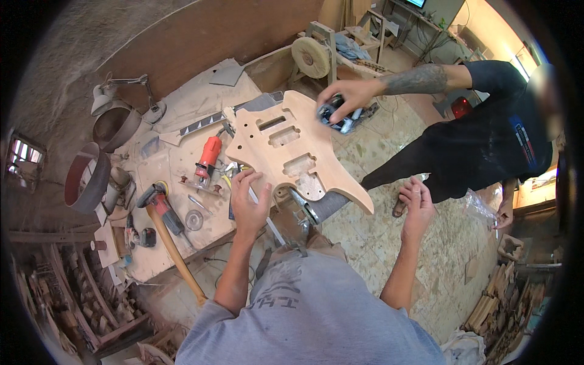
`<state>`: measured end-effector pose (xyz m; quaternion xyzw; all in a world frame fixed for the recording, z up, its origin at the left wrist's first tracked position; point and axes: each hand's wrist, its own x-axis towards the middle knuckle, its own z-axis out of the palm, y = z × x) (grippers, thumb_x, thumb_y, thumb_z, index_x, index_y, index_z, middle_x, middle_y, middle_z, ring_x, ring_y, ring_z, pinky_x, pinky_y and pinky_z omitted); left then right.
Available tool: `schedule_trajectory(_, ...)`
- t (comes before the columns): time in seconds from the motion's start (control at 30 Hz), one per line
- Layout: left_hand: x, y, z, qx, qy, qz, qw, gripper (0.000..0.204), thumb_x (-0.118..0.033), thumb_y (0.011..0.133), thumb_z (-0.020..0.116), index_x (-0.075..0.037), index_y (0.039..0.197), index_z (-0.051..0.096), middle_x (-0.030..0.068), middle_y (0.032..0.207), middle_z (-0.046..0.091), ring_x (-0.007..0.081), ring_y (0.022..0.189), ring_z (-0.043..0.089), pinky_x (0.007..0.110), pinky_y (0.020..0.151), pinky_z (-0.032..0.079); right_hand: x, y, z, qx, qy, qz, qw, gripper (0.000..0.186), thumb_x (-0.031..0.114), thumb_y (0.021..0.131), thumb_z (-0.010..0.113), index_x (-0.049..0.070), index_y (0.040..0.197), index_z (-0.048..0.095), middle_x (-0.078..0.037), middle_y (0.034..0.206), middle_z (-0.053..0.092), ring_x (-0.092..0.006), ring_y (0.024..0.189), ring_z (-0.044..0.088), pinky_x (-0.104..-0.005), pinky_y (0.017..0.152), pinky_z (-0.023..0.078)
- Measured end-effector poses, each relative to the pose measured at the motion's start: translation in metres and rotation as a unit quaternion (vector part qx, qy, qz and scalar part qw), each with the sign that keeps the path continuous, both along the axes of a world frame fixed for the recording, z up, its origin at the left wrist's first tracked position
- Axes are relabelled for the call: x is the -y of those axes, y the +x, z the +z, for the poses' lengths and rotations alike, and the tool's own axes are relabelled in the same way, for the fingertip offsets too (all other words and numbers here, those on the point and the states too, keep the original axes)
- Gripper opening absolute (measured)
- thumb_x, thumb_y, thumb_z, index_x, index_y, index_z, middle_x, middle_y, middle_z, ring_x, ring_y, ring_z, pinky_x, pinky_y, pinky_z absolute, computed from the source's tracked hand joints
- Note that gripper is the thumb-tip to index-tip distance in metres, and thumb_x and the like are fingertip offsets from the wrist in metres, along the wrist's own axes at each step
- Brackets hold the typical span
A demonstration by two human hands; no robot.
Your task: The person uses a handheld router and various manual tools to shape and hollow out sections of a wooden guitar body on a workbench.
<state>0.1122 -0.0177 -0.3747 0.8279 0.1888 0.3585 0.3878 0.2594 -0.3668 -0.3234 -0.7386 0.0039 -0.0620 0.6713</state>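
1. The left grip is half wide, thumb and fingers apart, near the close edge of the guitar body; a thin pale strip runs beside it, and I cannot tell whether it is held.
2. The right grip is narrow, fingertips gathered; whether they pinch something small, I cannot tell.
3. Between and beyond both grips, the pale wooden guitar body lies with its cut-outs facing up, partly over a grey drum.
4. Beyond the right grip, a co-worker's hand holds a dark, blurred thing by the guitar body's far edge; a clear plastic bag hangs to the right.
5. Left of the left grip, the desk carries a red router, a red-and-grey power tool and a metal disc.
6. Farther beyond the left grip are a guitar neck and a lamp.
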Motion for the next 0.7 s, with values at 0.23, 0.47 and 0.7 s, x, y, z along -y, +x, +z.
schedule_trajectory(0.23, -0.003, -0.002, 0.004, -0.007, 0.006, 0.015, 1.000, 0.034, -0.008, 0.088, 0.080, -0.004, 0.120, 0.071, 0.0208, 0.131, 0.062, 0.0371, 0.124, 0.061, 0.046, 0.108, 0.048, -0.065, -0.012, 0.014, 0.048, -0.086, 0.144, 0.985, 0.027, 0.017, 0.105, 0.068, -0.002, 0.123, 0.074, -0.010, 0.109, 0.076, -0.0176, 0.099, 0.073, -0.0316, 0.091, 0.057)
schedule_trajectory(0.47, -0.011, 0.001, 0.008, -0.003, -0.014, 0.007, 1.000, 0.032, -0.009, 0.090, 0.079, -0.003, 0.120, 0.071, 0.0202, 0.130, 0.064, 0.0371, 0.124, 0.062, 0.047, 0.108, 0.048, -0.121, 0.010, 0.025, 0.117, -0.253, 0.260, 0.924, 0.031, 0.021, 0.098, 0.073, 0.001, 0.122, 0.076, -0.019, 0.113, 0.077, -0.0315, 0.102, 0.075, -0.0395, 0.092, 0.057)
schedule_trajectory(0.7, -0.014, 0.005, 0.009, 0.008, -0.003, 0.010, 1.000, 0.030, -0.009, 0.089, 0.079, -0.004, 0.118, 0.072, 0.0200, 0.129, 0.068, 0.0371, 0.123, 0.063, 0.047, 0.108, 0.048, -0.161, 0.050, 0.009, 0.230, -0.324, 0.310, 0.864, 0.053, 0.013, 0.090, 0.071, 0.001, 0.141, 0.061, -0.023, 0.134, 0.064, -0.0412, 0.125, 0.061, -0.0500, 0.108, 0.048)
